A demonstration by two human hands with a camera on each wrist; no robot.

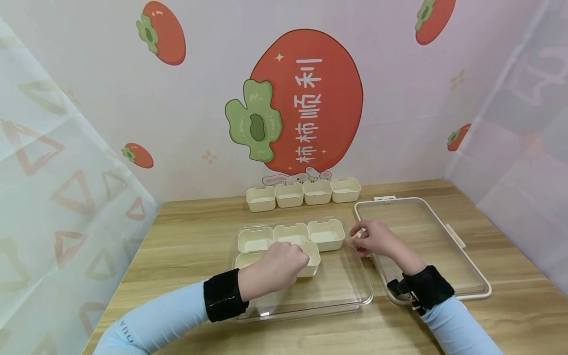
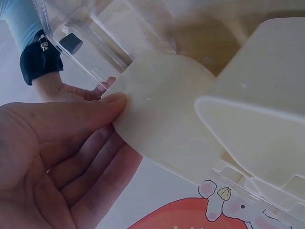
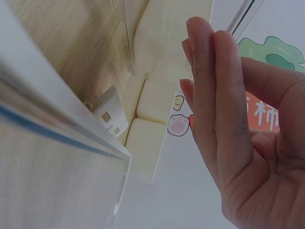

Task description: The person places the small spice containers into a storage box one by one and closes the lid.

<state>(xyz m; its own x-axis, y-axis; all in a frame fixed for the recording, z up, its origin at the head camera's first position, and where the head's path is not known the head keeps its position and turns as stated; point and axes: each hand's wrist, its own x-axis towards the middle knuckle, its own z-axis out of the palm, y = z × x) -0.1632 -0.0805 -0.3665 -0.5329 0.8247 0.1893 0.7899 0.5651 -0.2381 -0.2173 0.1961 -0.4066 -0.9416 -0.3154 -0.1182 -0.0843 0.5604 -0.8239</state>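
Note:
My left hand (image 1: 277,266) pinches a small cream plastic box (image 1: 314,257) by its wall, over the clear plastic bin (image 1: 306,311). In the left wrist view the thumb (image 2: 90,112) presses one face of that box (image 2: 162,95), with the other fingers behind it. Three matching boxes (image 1: 327,235) form the back row inside the bin; another (image 1: 245,259) at the front left is partly hidden by the hand. My right hand (image 1: 377,239) is beside the bin's right wall, between bin and lid; in the right wrist view its fingers (image 3: 228,90) are nearly straight and hold nothing.
A row of several cream boxes (image 1: 289,195) stands along the back of the wooden table (image 1: 191,241). To the right lies a clear lid with a white frame (image 1: 474,268) and latches (image 1: 455,236). A printed cloth wall (image 1: 199,108) closes off the back.

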